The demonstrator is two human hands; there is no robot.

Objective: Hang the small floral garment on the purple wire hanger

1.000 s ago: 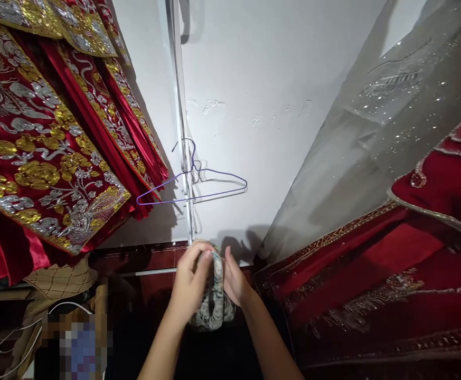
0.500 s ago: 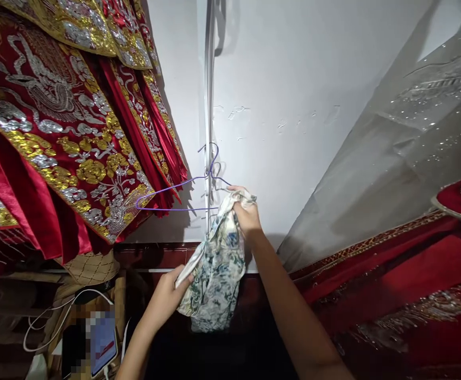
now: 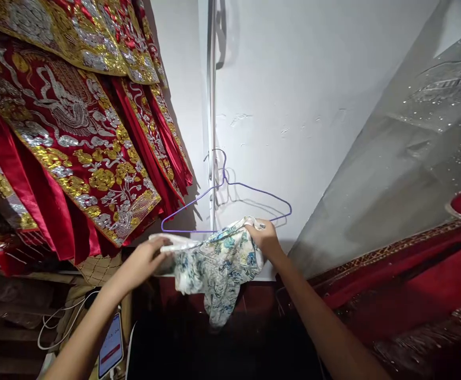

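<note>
A white floral garment (image 3: 222, 264) with blue and green print hangs stretched between my two hands. My left hand (image 3: 145, 261) grips its pale upper edge at the left end. At the other end, my right hand (image 3: 265, 237) pinches the same edge, thumb on the near side. Just behind the cloth, a purple wire hanger (image 3: 193, 203) hangs by its hook at a thin white upright (image 3: 211, 105). The cloth hides part of the hanger's bottom bar. Whether the garment touches the hanger, I cannot tell.
Red costumes (image 3: 95, 153) with gold and silver embroidery hang at left. A sheer sparkly fabric (image 3: 404, 148) and red cloth (image 3: 424, 279) are on the right. Lower left, a lit phone (image 3: 111, 345) lies beside a white cable (image 3: 46, 332). A white wall (image 3: 285, 79) stands behind.
My left hand has risen to the left and my right hand has dropped a little to the right, spreading the garment sideways. More of the hanger's right side now shows.
</note>
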